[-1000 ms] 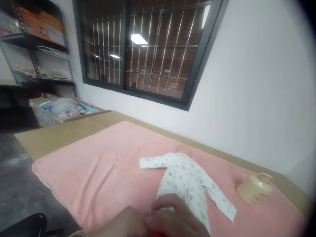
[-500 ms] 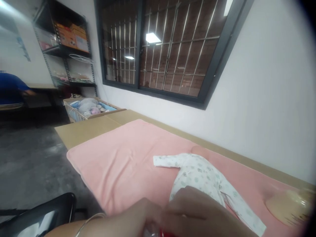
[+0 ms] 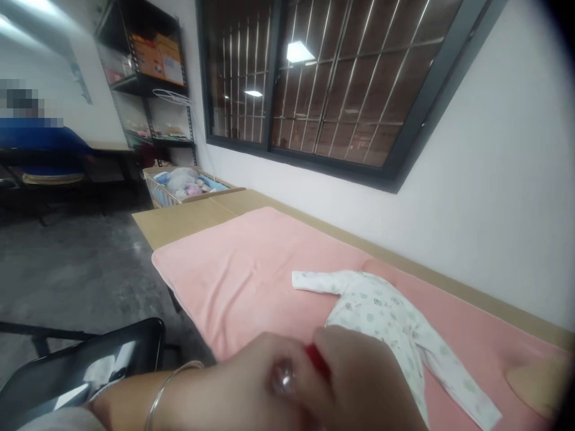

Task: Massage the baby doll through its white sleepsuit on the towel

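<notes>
My left hand (image 3: pixel 242 389), with a thin bangle on the wrist, and my right hand (image 3: pixel 372 383) are pressed together close to the camera at the bottom edge. Their fingers are closed around a small red thing (image 3: pixel 317 360) that shows only as a sliver between them. Just beyond my hands a white patterned baby garment (image 3: pixel 381 308) lies flat on a pink blanket (image 3: pixel 242 269), sleeves spread. Neither hand touches the garment.
The blanket covers a tan cardboard-topped table (image 3: pixel 179 218) along a white wall under a barred window. A beige object (image 3: pixel 539 377) lies at the blanket's right end. A box of clothes (image 3: pixel 188 182), dark shelves, a black chair (image 3: pixel 90 365) and a person in blue (image 3: pixel 40 137) are at left.
The view has swung left, so the garment and beige object slid right. My hands have risen into view and the red thing now shows between them.
</notes>
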`<state>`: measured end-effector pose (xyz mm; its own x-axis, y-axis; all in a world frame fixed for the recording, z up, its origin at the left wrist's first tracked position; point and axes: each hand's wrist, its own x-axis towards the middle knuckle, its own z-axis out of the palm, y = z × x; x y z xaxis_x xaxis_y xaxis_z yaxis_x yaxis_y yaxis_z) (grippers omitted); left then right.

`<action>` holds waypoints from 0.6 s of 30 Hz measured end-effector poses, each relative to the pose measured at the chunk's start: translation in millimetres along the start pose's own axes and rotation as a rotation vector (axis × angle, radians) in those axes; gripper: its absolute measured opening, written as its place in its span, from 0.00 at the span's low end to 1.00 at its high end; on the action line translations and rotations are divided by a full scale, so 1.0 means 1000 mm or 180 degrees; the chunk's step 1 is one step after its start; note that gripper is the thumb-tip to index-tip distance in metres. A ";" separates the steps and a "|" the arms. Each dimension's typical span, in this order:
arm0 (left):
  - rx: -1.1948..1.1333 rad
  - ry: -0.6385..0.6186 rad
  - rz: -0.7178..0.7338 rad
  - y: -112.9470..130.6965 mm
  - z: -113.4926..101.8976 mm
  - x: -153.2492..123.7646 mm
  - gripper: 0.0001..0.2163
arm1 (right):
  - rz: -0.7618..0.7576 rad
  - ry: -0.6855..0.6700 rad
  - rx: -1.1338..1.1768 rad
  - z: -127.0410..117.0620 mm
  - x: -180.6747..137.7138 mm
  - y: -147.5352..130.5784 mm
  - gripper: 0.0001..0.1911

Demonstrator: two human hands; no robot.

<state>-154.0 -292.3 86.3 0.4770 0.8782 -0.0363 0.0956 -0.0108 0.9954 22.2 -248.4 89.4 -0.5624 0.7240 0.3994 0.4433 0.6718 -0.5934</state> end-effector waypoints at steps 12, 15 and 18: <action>-0.0640 0.0200 0.0394 0.010 -0.035 -0.001 0.07 | -0.1362 -0.0253 -0.0351 -0.005 0.072 -0.032 0.12; -0.0299 0.0598 0.0434 0.007 -0.033 -0.009 0.06 | -0.1143 -0.0152 -0.0466 0.006 0.077 -0.043 0.12; 0.0072 0.1100 0.0625 -0.001 -0.042 -0.028 0.07 | -0.1242 -0.0205 -0.0256 0.014 0.070 -0.048 0.11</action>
<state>-204.2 -296.6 89.7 0.1663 0.9675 0.1904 0.0527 -0.2015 0.9781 -48.0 -231.9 135.9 -0.7408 0.4026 0.5377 0.2397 0.9062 -0.3483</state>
